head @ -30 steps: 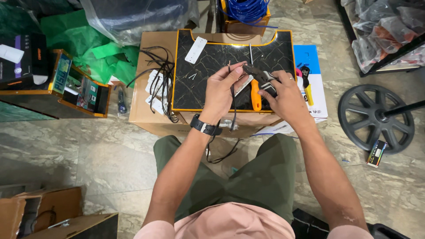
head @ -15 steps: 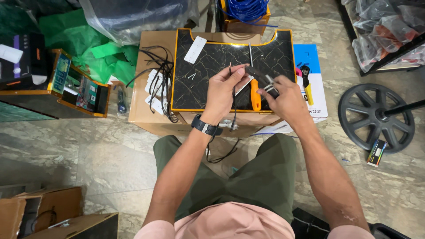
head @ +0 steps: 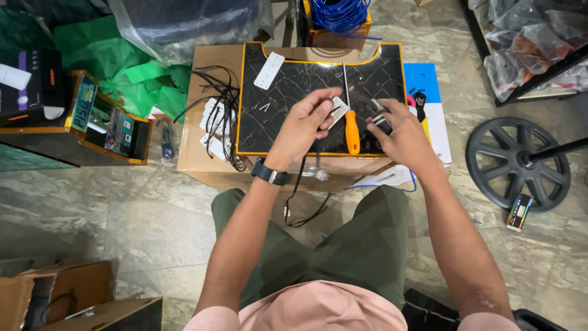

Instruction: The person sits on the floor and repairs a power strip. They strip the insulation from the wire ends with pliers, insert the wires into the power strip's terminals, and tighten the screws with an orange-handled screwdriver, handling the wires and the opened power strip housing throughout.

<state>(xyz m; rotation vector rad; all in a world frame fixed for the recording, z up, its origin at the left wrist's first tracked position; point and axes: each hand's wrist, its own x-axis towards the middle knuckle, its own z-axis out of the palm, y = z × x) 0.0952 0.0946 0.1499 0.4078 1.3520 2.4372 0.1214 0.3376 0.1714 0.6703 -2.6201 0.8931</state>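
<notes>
Left hand (head: 303, 125) grip pinching small white part (head: 339, 110), right hand (head: 398, 132) grip closed on dark plug (head: 378, 115), orange screwdriver (head: 351, 125) between

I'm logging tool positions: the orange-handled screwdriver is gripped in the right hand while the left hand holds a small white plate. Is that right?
Not quite. The head view shows the orange-handled screwdriver lying on the black marble-patterned board, between the hands, not gripped. The right hand holds a small dark part instead. The left hand does hold the small white plate.
</notes>
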